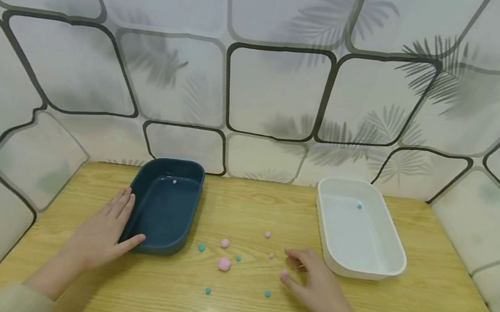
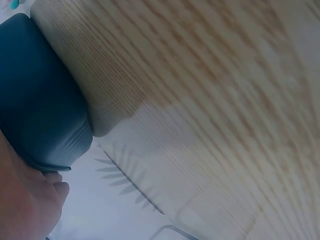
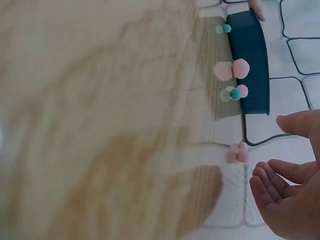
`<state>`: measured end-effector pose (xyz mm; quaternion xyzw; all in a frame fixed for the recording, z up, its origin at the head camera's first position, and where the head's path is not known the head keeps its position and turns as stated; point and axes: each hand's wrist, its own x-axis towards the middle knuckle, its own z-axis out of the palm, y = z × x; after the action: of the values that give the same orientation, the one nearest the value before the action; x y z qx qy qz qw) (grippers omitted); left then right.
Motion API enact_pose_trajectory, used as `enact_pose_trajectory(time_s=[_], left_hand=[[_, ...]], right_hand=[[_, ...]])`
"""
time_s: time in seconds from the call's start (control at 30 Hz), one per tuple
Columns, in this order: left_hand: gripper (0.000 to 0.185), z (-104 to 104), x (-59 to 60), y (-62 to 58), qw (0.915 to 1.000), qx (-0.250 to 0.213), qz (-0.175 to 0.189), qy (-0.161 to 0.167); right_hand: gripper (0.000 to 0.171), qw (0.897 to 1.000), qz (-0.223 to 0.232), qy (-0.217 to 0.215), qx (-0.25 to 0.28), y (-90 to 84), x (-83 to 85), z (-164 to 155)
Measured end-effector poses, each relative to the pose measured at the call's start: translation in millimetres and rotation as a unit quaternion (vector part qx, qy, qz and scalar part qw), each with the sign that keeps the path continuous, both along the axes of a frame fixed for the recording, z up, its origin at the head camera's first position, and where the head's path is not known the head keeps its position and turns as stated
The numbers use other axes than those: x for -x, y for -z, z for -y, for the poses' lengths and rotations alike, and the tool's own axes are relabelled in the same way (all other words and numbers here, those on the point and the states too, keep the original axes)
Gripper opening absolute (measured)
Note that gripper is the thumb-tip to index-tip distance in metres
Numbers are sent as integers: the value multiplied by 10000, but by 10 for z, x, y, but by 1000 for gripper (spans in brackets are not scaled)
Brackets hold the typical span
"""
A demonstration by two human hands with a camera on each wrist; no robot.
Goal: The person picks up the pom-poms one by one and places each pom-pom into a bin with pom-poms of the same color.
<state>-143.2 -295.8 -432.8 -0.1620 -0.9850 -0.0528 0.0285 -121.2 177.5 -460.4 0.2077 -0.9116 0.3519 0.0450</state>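
Note:
In the head view, a dark blue tray point(image 1: 163, 213) stands on the left of the table, with a small pink ball point(image 1: 174, 182) inside. My left hand point(image 1: 102, 233) rests along its left side, fingers straight and thumb at the near corner. Between the trays lie several loose balls, among them a large pink ball point(image 1: 224, 264) and a teal ball point(image 1: 201, 247). My right hand point(image 1: 315, 284) hovers just right of a small pink ball point(image 1: 271, 255); thumb and fingers are apart, and the right wrist view shows nothing between them.
A white tray point(image 1: 358, 236) stands at the right with a small teal ball point(image 1: 359, 205) in it. The glossy wood table point(image 1: 144, 299) ends against patterned wall panels point(image 1: 276, 93) at the back and sides. A teal ball point(image 1: 267, 294) lies in front of my right hand.

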Motion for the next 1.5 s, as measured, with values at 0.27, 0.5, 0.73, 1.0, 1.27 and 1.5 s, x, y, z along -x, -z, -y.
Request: enact_pose_trajectory(time_s=[0.27,0.5,0.73,1.0,1.27,1.5], left_hand=[[103,-23,-6,-14,9999,-17,117,-56],[103,-15,-6,0,10000,-15,3,-20],[104,-2,0,22,9999,-90,47,-29],[108,-13,7,14,9999,-63,61,-48],[108,-26,2,10,10000,-20,24,-77],[109,-2,9,36,9999,-79,69,-68]], right_hand=[[37,9983,546,101,194,115,87,-7],[20,9973,667,192,234,151,155,13],[10,9979,629,123,89,131,178,26],[9,9981,612,-34,54,86,238,43],[5,9983,567,-35,118,-116,321,191],[5,9960,775,110,431,-318,472,383]])
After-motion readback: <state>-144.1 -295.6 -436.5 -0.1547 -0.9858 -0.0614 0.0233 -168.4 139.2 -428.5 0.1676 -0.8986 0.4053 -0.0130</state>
